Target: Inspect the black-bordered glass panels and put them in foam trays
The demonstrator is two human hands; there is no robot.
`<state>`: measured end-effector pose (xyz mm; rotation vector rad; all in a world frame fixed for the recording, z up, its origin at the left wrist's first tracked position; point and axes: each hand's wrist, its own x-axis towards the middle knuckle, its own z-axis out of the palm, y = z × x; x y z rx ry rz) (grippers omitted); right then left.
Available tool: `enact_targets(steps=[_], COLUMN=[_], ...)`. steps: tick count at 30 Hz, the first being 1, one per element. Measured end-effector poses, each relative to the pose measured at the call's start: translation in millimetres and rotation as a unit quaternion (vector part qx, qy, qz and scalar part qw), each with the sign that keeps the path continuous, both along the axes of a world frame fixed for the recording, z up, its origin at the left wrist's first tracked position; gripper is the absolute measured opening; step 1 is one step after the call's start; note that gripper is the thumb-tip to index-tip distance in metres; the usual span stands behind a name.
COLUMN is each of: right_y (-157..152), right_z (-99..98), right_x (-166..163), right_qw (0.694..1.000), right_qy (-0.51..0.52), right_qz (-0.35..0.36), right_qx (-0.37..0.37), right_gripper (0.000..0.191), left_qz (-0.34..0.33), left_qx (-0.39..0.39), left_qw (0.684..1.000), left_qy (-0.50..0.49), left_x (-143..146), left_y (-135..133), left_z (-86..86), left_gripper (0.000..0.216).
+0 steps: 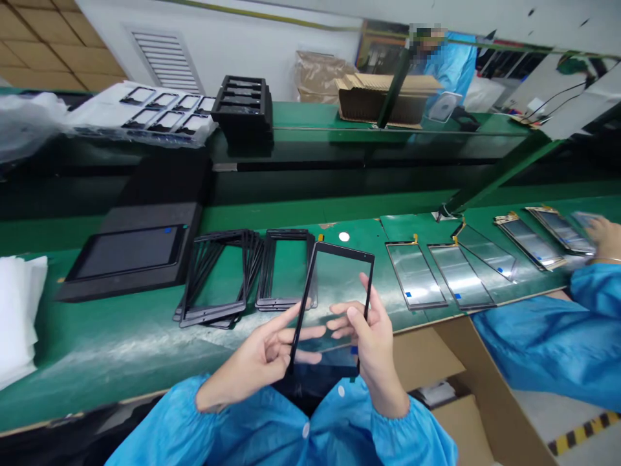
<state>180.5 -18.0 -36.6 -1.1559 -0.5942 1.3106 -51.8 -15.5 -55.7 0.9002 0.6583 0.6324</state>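
I hold a black-framed glass touch panel (339, 272) upright over the front edge of the green bench (121, 343). My left hand (257, 359) grips its left edge, fingers pinched on the frame. My right hand (371, 343) grips its right edge, thumb on the glass face. Just behind the panel lie two piles of empty black frames (218, 275), the right pile (286, 268) stacked more neatly.
A black tray holding a dark screen (129, 255) sits at left, white sheets (17, 310) beyond it. Several clear glass panels (458, 275) lie in a row at right, where a co-worker's hand (604, 236) and blue sleeve reach. Cardboard box (451, 369) below right. Black stacked trays (242, 107) behind.
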Motion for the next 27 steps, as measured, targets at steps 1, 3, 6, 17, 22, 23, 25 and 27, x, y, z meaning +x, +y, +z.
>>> enact_targets(steps=[1, 3, 6, 17, 22, 23, 25, 27], right_y=[0.5, 0.8, 0.7, -13.2, -24.7, -25.2, -24.1, -20.3], right_z=[-0.4, -0.8, -1.4, -11.1, -14.6, -15.3, -16.1, -15.7], right_x=[-1.4, -3.4, -4.7, -18.3, -19.5, -18.9, -18.0, -18.0], right_qw=[1.0, 1.0, 0.999, 0.995, 0.996, 0.996, 0.997, 0.998], right_qy=[0.007, 0.018, 0.035, 0.037, 0.013, 0.011, 0.013, 0.021], right_qz=[-0.001, 0.0, 0.004, 0.085, 0.088, 0.087, 0.079, 0.046], right_qx=[-0.004, -0.01, -0.016, -0.02, -0.009, -0.007, -0.012, -0.022], right_gripper=[0.1, 0.101, 0.104, 0.108, 0.103, 0.102, 0.098, 0.097], left_qz=[0.007, 0.016, 0.012, 0.109, 0.159, 0.166, 0.178, 0.183], left_qx=[0.002, 0.008, 0.021, 0.059, 0.006, -0.004, -0.015, -0.024], left_qw=[1.0, 1.0, 1.0, 0.992, 0.987, 0.985, 0.983, 0.983], left_qy=[0.002, 0.003, -0.001, -0.001, 0.036, 0.041, 0.035, 0.013], left_x=[-0.3, -0.7, -0.9, 8.1, 14.2, 15.8, 18.7, 20.1], left_y=[-0.5, -0.8, 0.2, 25.9, 36.3, 34.6, 27.6, 17.5], left_z=[-2.5, -4.8, -3.6, 18.7, 24.9, 24.1, 20.9, 16.7], left_gripper=[0.084, 0.082, 0.077, 0.069, 0.055, 0.055, 0.058, 0.06])
